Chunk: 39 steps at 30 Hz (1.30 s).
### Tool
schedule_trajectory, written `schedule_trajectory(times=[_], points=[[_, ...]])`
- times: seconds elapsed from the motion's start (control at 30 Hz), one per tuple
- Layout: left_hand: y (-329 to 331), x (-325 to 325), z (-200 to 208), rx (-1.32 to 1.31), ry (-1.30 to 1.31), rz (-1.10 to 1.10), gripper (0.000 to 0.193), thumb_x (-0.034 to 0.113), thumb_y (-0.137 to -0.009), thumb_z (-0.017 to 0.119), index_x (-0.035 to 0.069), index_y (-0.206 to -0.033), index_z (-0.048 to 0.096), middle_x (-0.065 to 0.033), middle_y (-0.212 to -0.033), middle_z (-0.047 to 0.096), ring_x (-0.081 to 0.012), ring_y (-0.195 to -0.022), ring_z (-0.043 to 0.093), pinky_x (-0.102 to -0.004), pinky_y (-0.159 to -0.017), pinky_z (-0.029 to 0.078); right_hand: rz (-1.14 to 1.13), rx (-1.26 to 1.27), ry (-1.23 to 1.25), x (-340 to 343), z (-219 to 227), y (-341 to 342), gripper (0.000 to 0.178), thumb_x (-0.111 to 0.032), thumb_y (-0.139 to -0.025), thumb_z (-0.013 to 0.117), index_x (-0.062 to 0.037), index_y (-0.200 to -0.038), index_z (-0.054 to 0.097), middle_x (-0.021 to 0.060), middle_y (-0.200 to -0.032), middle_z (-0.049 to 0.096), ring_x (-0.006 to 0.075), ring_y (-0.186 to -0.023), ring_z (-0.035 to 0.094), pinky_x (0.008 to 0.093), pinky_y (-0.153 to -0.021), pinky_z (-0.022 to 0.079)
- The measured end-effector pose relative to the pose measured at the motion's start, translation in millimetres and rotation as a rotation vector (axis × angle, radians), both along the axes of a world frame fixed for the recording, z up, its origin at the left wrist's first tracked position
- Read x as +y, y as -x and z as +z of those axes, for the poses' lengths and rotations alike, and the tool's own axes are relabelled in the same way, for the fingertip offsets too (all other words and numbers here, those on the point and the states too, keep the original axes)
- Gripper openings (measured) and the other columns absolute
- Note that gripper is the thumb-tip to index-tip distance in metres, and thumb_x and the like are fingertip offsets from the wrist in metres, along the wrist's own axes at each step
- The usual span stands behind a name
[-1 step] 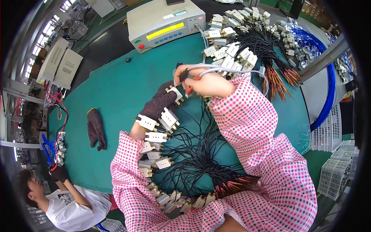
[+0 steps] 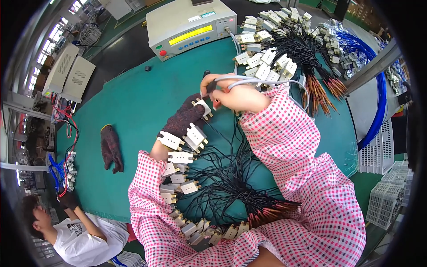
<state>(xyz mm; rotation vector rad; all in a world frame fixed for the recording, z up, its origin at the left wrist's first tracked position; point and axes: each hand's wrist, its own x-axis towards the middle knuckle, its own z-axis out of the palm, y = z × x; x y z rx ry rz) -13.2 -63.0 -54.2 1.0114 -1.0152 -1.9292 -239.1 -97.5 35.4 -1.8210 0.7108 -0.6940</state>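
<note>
My left hand (image 2: 184, 118), in a dark knitted glove, closes around a white plug connector (image 2: 203, 108) with brass-coloured prongs. My right hand (image 2: 231, 94) is bare and closed on a test probe (image 2: 212, 86) with a dark grip and grey cable (image 2: 267, 81). A red part shows under its fingers, close to the held connector; I cannot tell whether they touch. Several more white connectors (image 2: 181, 157) line my left forearm and curve toward my body. Their black wires (image 2: 227, 178) gather into a bundle with copper-brown ends (image 2: 271, 213) between my arms.
A beige tester (image 2: 191, 29) with a yellow display stands at the back of the green mat (image 2: 133, 98). Another pile of connectors (image 2: 262, 66) lies at the back right. A loose dark glove (image 2: 111, 149) rests at left. A person (image 2: 84, 236) in white works beyond the left edge.
</note>
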Motion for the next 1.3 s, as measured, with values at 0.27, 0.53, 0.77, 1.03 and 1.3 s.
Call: schedule_trajectory(times=[0.27, 0.53, 0.77, 1.03, 1.3], points=[[0.5, 13.6, 33.7, -0.31, 0.103, -0.047, 0.046, 0.026, -0.093, 0.057, 0.006, -0.132, 0.045, -0.0045, -0.097, 0.064, -0.0112, -0.076, 0.059, -0.0232, -0.064, 0.048, 0.003, -0.116, -0.255, 4.5, -1.8, -5.3, 0.017, -0.005, -0.086, 0.049, -0.0101, -0.096, 0.06, -0.0005, -0.075, 0.061, 0.008, -0.066, 0.059, 0.0236, -0.05, 0.042], [-0.8, 17.7, 39.0, -0.274, 0.078, -0.007, 0.047, 0.024, -0.088, 0.06, 0.003, -0.129, 0.049, -0.0055, -0.104, 0.064, -0.0129, -0.09, 0.061, -0.0268, -0.075, 0.049, 0.076, -0.082, -0.3, 4.9, -9.5, -13.6, 0.024, -0.001, -0.082, 0.043, -0.0037, -0.101, 0.058, 0.0035, -0.092, 0.06, 0.0069, -0.067, 0.057, 0.019, -0.044, 0.039], [-3.1, 19.7, 37.6, -0.273, 0.075, -0.032, 0.046, 0.026, -0.09, 0.062, 0.002, -0.127, 0.051, -0.0047, -0.103, 0.064, -0.0124, -0.087, 0.061, -0.026, -0.075, 0.049, 0.149, -0.105, -0.217, 1.9, -20.5, -14.2, 0.026, 0.001, -0.079, 0.041, -0.0037, -0.098, 0.058, 0.0035, -0.092, 0.06, 0.0088, -0.084, 0.057, 0.0208, -0.054, 0.042], [-7.6, 19.7, 33.9, -0.245, 0.081, -0.046, 0.048, 0.026, -0.09, 0.062, 0.003, -0.13, 0.05, -0.0064, -0.11, 0.064, -0.0127, -0.092, 0.061, -0.0259, -0.077, 0.05, 0.136, -0.058, -0.228, 5.5, -9.0, -14.6, 0.025, 0.0, -0.081, 0.04, -0.0049, -0.097, 0.059, 0.0021, -0.086, 0.059, 0.0052, -0.06, 0.052, 0.0195, -0.046, 0.039], [3.1, 30.4, 58.9, -0.27, 0.088, 0.037, 0.038, 0.027, -0.092, 0.058, 0.005, -0.122, 0.054, -0.0046, -0.098, 0.066, -0.012, -0.078, 0.063, -0.0243, -0.064, 0.05, 0.052, -0.029, -0.24, 9.9, -14.9, -22.8, 0.023, -0.001, -0.083, 0.04, -0.0052, -0.095, 0.06, 0.0026, -0.085, 0.058, 0.0055, -0.061, 0.053, 0.0192, -0.045, 0.039]])
